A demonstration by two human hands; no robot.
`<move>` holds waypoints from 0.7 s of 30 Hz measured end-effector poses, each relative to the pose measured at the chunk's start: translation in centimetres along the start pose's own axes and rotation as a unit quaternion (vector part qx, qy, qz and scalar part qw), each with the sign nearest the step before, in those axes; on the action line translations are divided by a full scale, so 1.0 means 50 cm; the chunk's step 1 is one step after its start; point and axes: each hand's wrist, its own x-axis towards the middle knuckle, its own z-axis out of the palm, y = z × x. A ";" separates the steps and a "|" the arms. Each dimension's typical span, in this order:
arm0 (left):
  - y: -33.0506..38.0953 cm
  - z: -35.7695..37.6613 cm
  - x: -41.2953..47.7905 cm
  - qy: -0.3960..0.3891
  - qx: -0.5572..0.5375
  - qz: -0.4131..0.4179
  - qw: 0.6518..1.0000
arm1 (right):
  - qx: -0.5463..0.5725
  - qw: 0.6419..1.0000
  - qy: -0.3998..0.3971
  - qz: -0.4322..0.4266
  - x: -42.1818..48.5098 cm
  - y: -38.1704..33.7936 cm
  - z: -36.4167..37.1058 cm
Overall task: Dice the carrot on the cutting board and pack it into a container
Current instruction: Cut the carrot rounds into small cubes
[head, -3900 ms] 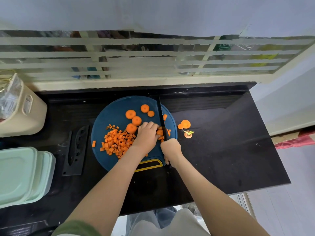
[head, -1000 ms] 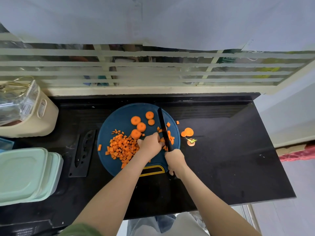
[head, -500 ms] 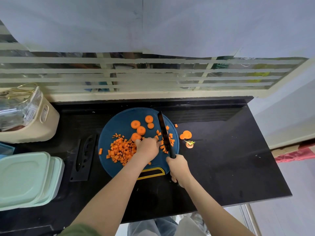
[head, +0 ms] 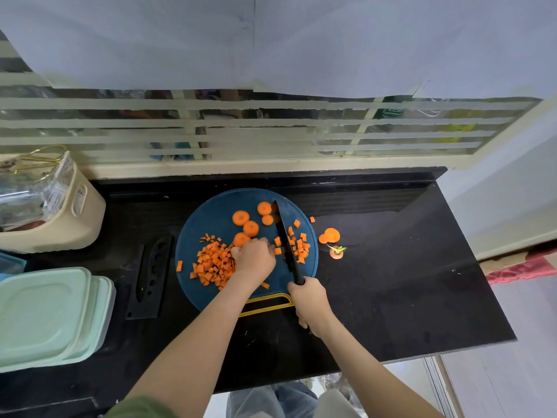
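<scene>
Gripping knife (head: 284,236), right hand (head: 309,301) | left hand (head: 253,261) curled among dice (head: 211,263), hold unclear | containers (head: 45,312) lidded, contents hidden | bin (head: 60,230) holds foil bags (head: 27,188)

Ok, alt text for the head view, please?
The right hand holds a black knife among diced carrot on a round blue cutting board, left hand beside the blade. Carrot slices lie behind; lidded green containers sit left.

Counter: black countertop (head: 391,282), glossy.
Left: cream basket (head: 75,224), mint containers (head: 51,315), knife sheath (head: 152,277).
Middle: round blue cutting board (head: 217,212).
Right: carrot slices (head: 330,235), carrot top (head: 336,252).
</scene>
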 end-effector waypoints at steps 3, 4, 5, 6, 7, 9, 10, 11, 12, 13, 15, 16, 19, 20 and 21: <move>-0.002 0.000 0.004 0.007 -0.009 -0.011 1.000 | 0.008 1.000 -0.004 -0.001 0.000 -0.004 0.007; -0.002 0.000 0.007 -0.001 -0.009 -0.013 1.000 | 0.008 1.000 -0.005 0.000 0.001 -0.004 0.009; -0.001 0.000 0.010 -0.010 -0.005 -0.012 1.000 | 0.009 1.000 -0.004 0.000 0.001 -0.006 0.010; 0.000 0.002 0.015 -0.018 0.002 -0.011 1.000 | 0.010 1.000 -0.003 -0.001 0.002 -0.006 0.011; 0.001 0.004 0.018 -0.025 0.008 -0.013 1.000 | 0.010 1.000 -0.002 -0.001 0.004 -0.007 0.012; 0.006 0.007 0.023 -0.035 0.007 -0.023 0.999 | 0.004 1.000 0.003 -0.003 0.007 -0.008 0.012; 0.010 0.009 0.025 -0.040 0.000 -0.030 0.999 | 0.000 1.000 0.005 -0.005 0.008 -0.008 0.011; 0.011 0.011 0.026 -0.042 -0.007 -0.036 0.998 | -0.005 1.000 0.005 -0.006 0.009 -0.009 0.010; 0.013 0.013 0.026 -0.044 -0.012 -0.041 0.998 | -0.013 1.000 0.003 -0.005 0.011 -0.008 0.009; 0.013 0.013 0.026 -0.044 -0.012 -0.043 0.998 | -0.023 1.000 0.000 -0.004 0.011 -0.008 0.007; 0.014 0.013 0.026 -0.046 -0.012 -0.043 0.998 | -0.036 0.999 -0.006 0.004 0.014 -0.009 0.004; 0.014 0.014 0.026 -0.049 -0.012 -0.045 0.998 | -0.038 0.999 -0.009 0.012 0.017 -0.009 0.004; 0.016 0.011 0.027 -0.058 -0.011 -0.051 0.997 | -0.048 0.998 -0.010 0.036 0.024 -0.011 0.002; 0.016 0.010 0.029 -0.063 -0.009 -0.055 0.996 | -0.059 0.998 -0.010 0.036 0.026 -0.010 0.002; 0.018 0.009 0.030 -0.067 -0.007 -0.058 0.996 | -0.075 0.997 -0.010 0.030 0.028 -0.008 0.003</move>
